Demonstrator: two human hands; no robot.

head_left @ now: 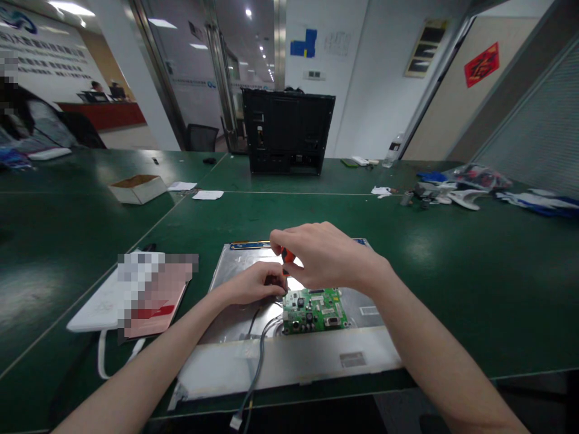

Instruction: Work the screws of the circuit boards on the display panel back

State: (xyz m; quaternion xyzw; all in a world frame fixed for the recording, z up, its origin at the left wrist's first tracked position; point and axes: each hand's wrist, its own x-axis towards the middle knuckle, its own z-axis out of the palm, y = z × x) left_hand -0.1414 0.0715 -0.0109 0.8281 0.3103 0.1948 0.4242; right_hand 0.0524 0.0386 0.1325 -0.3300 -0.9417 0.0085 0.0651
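Note:
A silver display panel (pixel 226 271) lies flat on the green table, with a green circuit board (pixel 312 310) on its middle. My right hand (pixel 323 256) is wrapped round an orange-and-black screwdriver (pixel 287 256), held upright over the board's upper left corner. Close beside its tip, my left hand (pixel 260 282) has its fingers pinched together at that corner; what they hold, if anything, is hidden. Grey cables (pixel 261 355) run from the board's left side over the panel's front edge and end in a white connector (pixel 236 421).
A white box-like item (pixel 104 301) and a pink booklet (pixel 158 313) lie at the left. Behind are an open carton (pixel 138 188), papers (pixel 208 194) and a black monitor housing (pixel 289 132). Gloves and bags (pixel 465 196) lie at the right. A person sits at the far left.

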